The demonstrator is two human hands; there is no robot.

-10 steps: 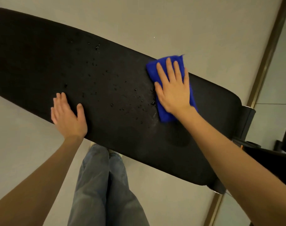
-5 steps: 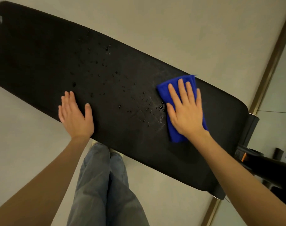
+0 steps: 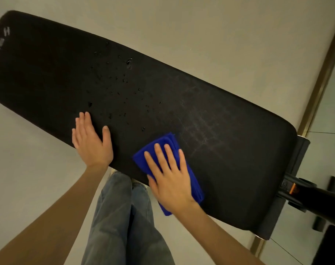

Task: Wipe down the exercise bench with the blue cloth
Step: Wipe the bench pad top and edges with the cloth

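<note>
Exercise bench (image 3: 229, 150), black padded, lay slantwise across the pale floor (image 3: 201, 35), with faint streaks over its right half. Legs in blue jeans (image 3: 120, 217) stood just beside its near edge. The left hand (image 3: 92, 142) lay flat there, fingers straight, holding nothing, and the right hand (image 3: 170, 178) pressed spread fingers on the folded blue cloth (image 3: 167, 140), which sat at the pad's near edge. Water droplets (image 3: 124, 81) dotted the pad beyond both hands.
</note>
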